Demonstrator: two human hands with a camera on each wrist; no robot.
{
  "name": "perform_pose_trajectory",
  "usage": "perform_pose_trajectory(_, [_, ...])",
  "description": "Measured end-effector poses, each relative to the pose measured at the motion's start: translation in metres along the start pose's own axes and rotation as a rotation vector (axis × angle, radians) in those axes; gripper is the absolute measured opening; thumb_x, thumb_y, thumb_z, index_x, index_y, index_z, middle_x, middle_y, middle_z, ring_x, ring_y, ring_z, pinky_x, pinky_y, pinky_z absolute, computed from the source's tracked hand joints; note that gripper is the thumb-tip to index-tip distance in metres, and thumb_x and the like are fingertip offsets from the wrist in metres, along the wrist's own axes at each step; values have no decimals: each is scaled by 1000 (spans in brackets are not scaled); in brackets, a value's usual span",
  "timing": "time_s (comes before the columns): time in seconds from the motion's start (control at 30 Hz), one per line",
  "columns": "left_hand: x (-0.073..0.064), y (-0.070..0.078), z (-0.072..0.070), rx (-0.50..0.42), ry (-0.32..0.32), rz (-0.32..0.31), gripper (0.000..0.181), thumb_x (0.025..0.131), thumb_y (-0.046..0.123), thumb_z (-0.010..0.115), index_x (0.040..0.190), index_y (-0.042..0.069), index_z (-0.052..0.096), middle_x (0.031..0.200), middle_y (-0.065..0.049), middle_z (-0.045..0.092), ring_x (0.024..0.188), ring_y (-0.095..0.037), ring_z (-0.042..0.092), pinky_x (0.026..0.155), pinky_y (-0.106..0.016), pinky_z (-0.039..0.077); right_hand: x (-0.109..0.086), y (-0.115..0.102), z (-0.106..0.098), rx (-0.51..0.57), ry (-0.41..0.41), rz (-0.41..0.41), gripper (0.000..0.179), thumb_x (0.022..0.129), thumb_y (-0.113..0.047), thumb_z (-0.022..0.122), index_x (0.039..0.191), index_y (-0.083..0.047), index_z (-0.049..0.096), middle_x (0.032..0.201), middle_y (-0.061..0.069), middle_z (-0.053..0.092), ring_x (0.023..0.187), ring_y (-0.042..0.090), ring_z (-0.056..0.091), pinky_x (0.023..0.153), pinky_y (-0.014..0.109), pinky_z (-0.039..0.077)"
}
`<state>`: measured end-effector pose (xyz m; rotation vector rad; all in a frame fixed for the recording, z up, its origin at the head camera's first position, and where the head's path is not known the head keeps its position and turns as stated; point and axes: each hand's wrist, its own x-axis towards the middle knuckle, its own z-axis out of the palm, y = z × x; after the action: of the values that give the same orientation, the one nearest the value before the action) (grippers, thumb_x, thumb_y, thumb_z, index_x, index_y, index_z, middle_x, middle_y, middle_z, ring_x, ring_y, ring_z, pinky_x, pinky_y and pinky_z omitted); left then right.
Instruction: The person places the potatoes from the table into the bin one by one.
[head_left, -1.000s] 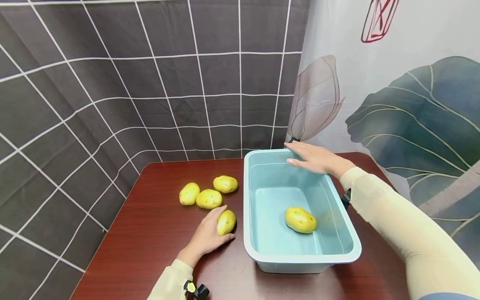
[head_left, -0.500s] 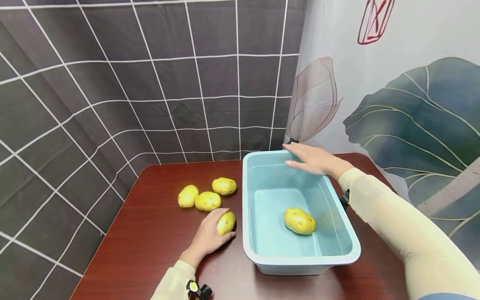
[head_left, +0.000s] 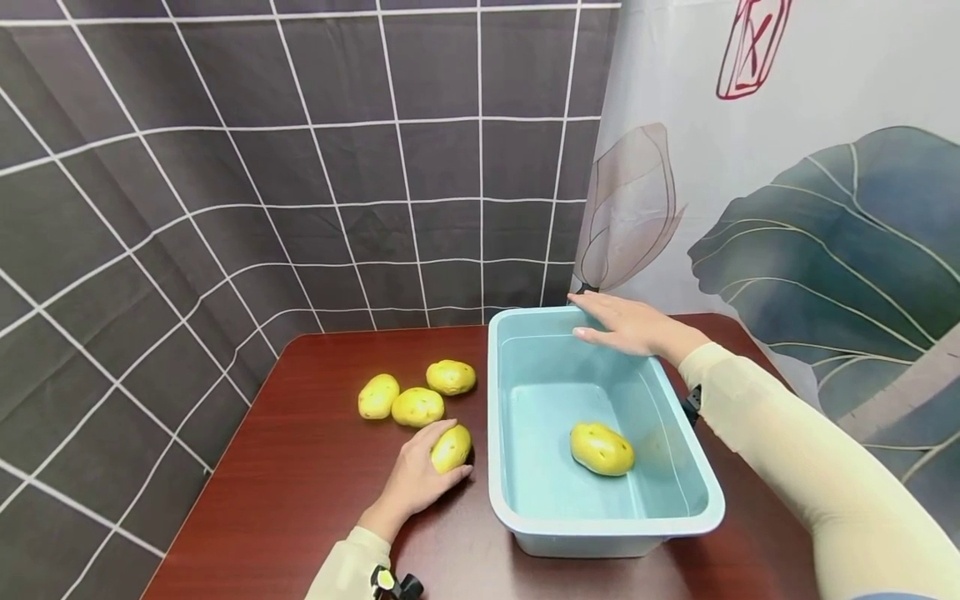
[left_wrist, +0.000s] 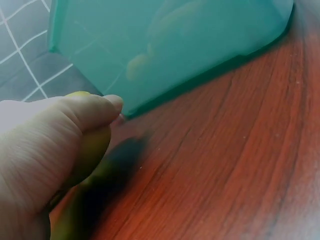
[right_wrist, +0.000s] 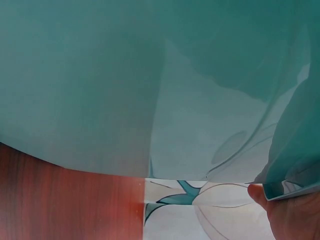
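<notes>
My left hand (head_left: 420, 473) curls round a yellow potato (head_left: 452, 450) on the tabletop, left of the light blue tub (head_left: 603, 527). Its thumb lies across the near side of the potato in the left wrist view, where the palm hides most of it. My right hand (head_left: 637, 325) rests on the tub's far right corner, fingers straight, thumb on the inner side of the rim. Only a bit of that hand (right_wrist: 295, 215) shows in the right wrist view. Another potato (head_left: 602, 449) lies on the tub floor.
Behind the held potato, 3 others lie close together: a left potato (head_left: 378, 397), a middle potato (head_left: 417, 407) and a far potato (head_left: 451, 377). The dark red table (head_left: 300, 492) ends at a dark checked curtain (head_left: 337, 150) and a printed pale curtain (head_left: 825, 100).
The whole head view has shifted slightly. Both hands, the tub and the potatoes keep their places relative to one another.
</notes>
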<state>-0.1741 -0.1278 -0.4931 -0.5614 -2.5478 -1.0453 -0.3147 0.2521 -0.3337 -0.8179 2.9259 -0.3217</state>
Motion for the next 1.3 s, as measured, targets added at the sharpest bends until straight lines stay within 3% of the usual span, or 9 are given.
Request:
perform_pose_trajectory(0.13, [1, 2, -4, -29, 27, -7, 67, 68, 29, 87, 128, 10, 61, 127, 0, 61, 117, -18, 56, 94, -43, 47, 1, -1, 0, -1, -1, 3, 79, 91, -70, 37, 155, -27, 17, 159, 6, 18, 145, 30, 16, 109, 64, 18])
perform_pose_trajectory(0.47, [7, 16, -25, -130, 104, -72, 67, 69, 33, 86, 130, 26, 59, 127, 1, 62, 108, -14, 58, 86, -40, 49, 1, -1, 1, -1, 2, 3, 81, 90, -72, 37, 155, -28, 18, 159, 5, 19, 145, 31, 17, 108, 64, 18])
perform_pose_trajectory(0.67, [12, 31, -39, -185, 126, -68, 67, 70, 33, 86, 130, 20, 60, 121, 4, 64, 100, -14, 58, 78, -37, 48, 1, 0, 1, 3, 0, 11, 80, 90, -70, 38, 155, -29, 17, 159, 4, 18, 145, 29, 15, 109, 63, 17])
perform_pose_trajectory(0.87, [17, 43, -47, -239, 125, -82, 68, 70, 26, 87, 132, 20, 59, 118, 6, 63, 101, -12, 55, 80, -34, 46, 1, 1, 0, -10, -10, -6, 81, 91, -70, 37, 155, -26, 17, 159, 7, 19, 145, 31, 16, 109, 63, 17])
perform_pose_trajectory(1.1, [24, 62, -54, -240, 149, -38, 67, 68, 12, 85, 130, 13, 59, 109, -6, 64, 94, -23, 55, 75, -37, 45, 1, 2, 2, -13, 0, -8, 81, 90, -71, 37, 155, -26, 18, 159, 6, 19, 145, 30, 17, 109, 62, 18])
perform_pose_trajectory(1.3, [32, 73, -61, -230, 140, 14, 66, 71, 19, 84, 131, 23, 58, 110, 3, 63, 95, -15, 55, 76, -37, 45, 2, 3, 2, -10, 14, -10, 82, 89, -73, 36, 155, -28, 18, 159, 4, 20, 145, 28, 17, 110, 61, 19])
